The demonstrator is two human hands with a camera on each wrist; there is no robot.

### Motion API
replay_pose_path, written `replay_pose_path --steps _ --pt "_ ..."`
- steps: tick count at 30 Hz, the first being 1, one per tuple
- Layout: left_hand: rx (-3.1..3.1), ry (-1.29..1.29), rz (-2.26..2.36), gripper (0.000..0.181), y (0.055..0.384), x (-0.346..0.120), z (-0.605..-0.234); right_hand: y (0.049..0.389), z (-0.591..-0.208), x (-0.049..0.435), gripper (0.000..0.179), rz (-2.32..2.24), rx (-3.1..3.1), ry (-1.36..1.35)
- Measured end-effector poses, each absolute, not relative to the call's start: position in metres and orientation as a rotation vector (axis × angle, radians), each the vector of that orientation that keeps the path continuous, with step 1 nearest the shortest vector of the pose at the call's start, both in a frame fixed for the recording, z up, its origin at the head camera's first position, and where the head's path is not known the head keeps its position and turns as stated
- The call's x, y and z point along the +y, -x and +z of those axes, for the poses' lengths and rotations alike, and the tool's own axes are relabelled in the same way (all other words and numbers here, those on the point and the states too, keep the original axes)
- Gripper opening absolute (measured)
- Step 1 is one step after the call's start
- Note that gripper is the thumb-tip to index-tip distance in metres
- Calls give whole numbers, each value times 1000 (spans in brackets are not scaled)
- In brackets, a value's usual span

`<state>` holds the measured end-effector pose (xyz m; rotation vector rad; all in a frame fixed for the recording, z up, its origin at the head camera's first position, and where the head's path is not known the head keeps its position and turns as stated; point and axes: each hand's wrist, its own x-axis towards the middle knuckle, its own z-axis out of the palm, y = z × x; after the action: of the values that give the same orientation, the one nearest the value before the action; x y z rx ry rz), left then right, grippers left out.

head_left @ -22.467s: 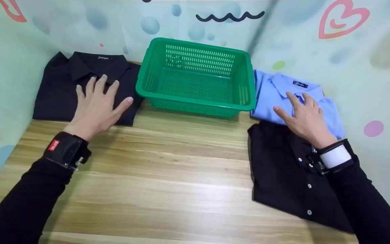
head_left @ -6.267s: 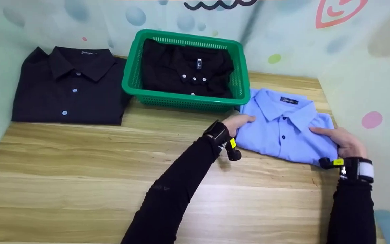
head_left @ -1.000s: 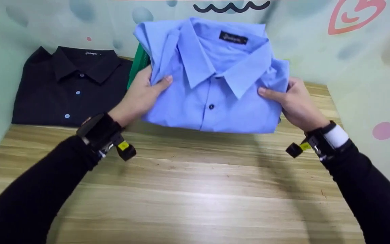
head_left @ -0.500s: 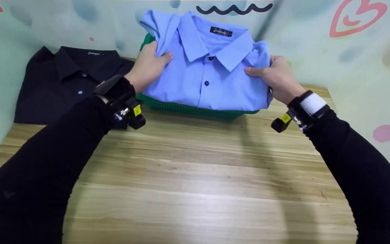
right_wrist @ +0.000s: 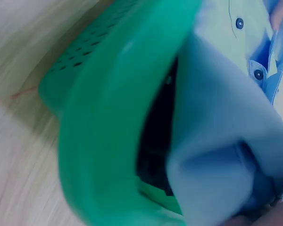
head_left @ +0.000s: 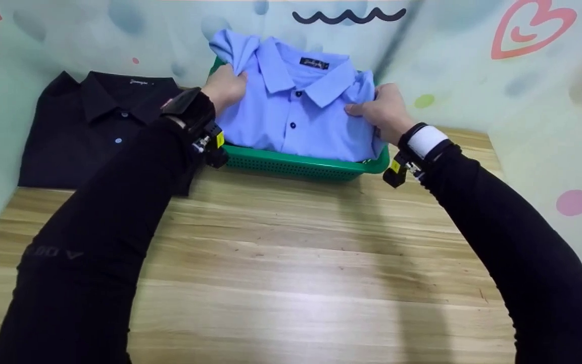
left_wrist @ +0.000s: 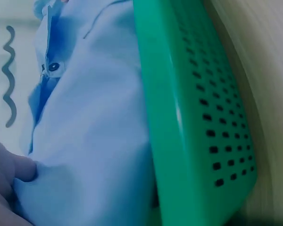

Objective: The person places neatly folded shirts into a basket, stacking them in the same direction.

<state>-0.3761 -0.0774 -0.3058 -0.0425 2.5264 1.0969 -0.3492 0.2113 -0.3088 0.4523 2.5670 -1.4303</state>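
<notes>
A folded light-blue shirt (head_left: pixel 321 126) with dark buttons lies in the mouth of the green basket (head_left: pixel 291 164), its front hem inside the near rim. My left hand (head_left: pixel 226 87) grips the shirt's left side by the shoulder. On the other side my right hand (head_left: pixel 384 111) pinches the edge, thumb on top and fingers underneath. In the right wrist view a strip of black shirt (right_wrist: pixel 158 136) shows below the blue cloth (right_wrist: pixel 221 127). The left wrist view has the thumb (left_wrist: pixel 23 167) pressed on the blue fabric next to the basket wall (left_wrist: pixel 179 117).
A folded dark shirt (head_left: pixel 68 136) lies left of the basket, partly behind my left sleeve (head_left: pixel 104 227). Wooden tabletop (head_left: pixel 281 273) stretches in front of the basket. A patterned curtain (head_left: pixel 523 101) hangs at the back and sides.
Over the last second both hands have carried the blue shirt away from me and down into the basket. Earlier it lay on the table at the right, with a black shirt in the basket.
</notes>
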Motion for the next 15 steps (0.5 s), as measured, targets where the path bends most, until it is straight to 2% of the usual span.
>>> replay_pose_path --steps 6,9,12,15 --pt "2511 59 925 59 379 -83 -306 348 -312 209 23 -1212 2610 -346" --pt "2514 40 824 59 391 -85 -315 348 -309 211 16 -1184 2595 -332" --pt "2526 14 701 58 429 -87 -346 348 -309 212 13 -1130 2582 -332" --pt "2563 -57 454 56 491 -86 -397 347 -311 213 14 -1042 2583 -334"
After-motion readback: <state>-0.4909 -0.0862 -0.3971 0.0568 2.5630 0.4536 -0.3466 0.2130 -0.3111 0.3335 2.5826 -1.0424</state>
